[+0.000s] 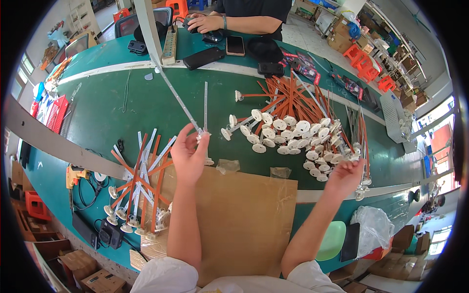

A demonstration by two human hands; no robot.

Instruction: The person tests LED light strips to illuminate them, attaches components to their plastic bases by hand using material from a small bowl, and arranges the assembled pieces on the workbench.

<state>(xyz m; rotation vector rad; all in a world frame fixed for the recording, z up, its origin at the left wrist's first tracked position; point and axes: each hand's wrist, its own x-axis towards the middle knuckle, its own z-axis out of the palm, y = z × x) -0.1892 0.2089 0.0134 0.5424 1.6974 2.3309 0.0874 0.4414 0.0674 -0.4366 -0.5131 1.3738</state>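
My left hand (pixel 189 155) is closed in a pinch on the end of a long silver-grey strip (pixel 177 96), which slants up and away to the left. A small white piece shows at the fingertips. Beside that hand, another grey strip (pixel 205 105) lies on the green mat, its white round end partly behind the hand. At the right edge of a big pile of brown strips with white round ends (pixel 303 128), my right hand (pixel 346 176) has its fingers curled together. Whatever they grip, if anything, cannot be made out.
Cardboard (pixel 244 205) covers the near table. A smaller crossed stack of strips (pixel 141 183) lies left, near a yellow-orange power tool (pixel 75 175). A green bowl (pixel 332 240) and clear plastic bag (pixel 373 227) are near right. Across the table sits a person (pixel 254 17).
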